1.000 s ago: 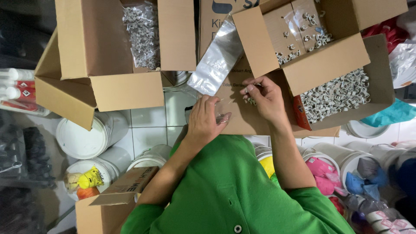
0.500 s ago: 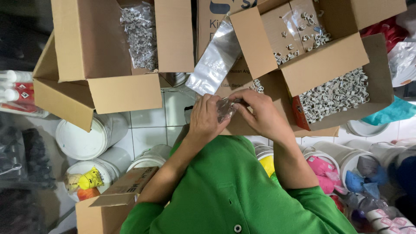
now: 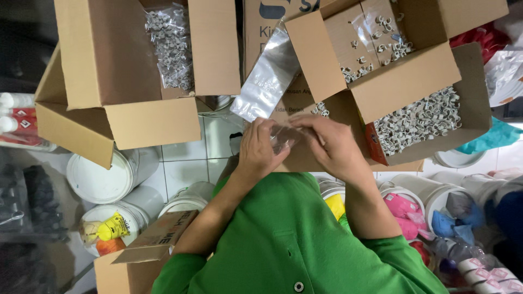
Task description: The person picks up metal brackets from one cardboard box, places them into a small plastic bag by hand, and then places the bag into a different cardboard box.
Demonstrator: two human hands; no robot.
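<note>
While both hands pinch it, I see the small clear plastic bag (image 3: 284, 136) just below the box of grey cable clips (image 3: 417, 117).
My left hand (image 3: 260, 146) and right hand (image 3: 327, 142) close their fingers on the bag, just under the long silvery plastic sleeve (image 3: 267, 76).

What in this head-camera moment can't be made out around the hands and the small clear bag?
- Head view: contents of the small clear bag are hidden by the left hand and right hand closed around it.
- Fingertips of both hands: overlapped, so the exact grip is unclear.
- Grey clips in the open box: too small to tell their shape exactly.
- Packed bags of clips: cut off by the top edge.
</note>
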